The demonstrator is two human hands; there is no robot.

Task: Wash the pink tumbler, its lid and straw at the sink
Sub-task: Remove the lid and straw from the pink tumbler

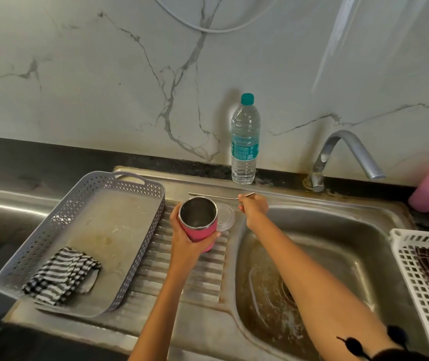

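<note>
Holding the pink tumbler [200, 226] over the draining board with your left hand [184, 237] wrapped around it, your right hand [252, 208] pinches the metal straw [218, 196] beside the clear lid [226, 217], probably to carry both toward the sink [338, 230].

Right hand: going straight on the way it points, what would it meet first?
Likely the water bottle at the wall: the right hand, pinching the straw, points back-left toward its base. Depth is unclear; it may pass just left.

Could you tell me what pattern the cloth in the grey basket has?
Black and white stripes on the folded cloth; head view.
</note>
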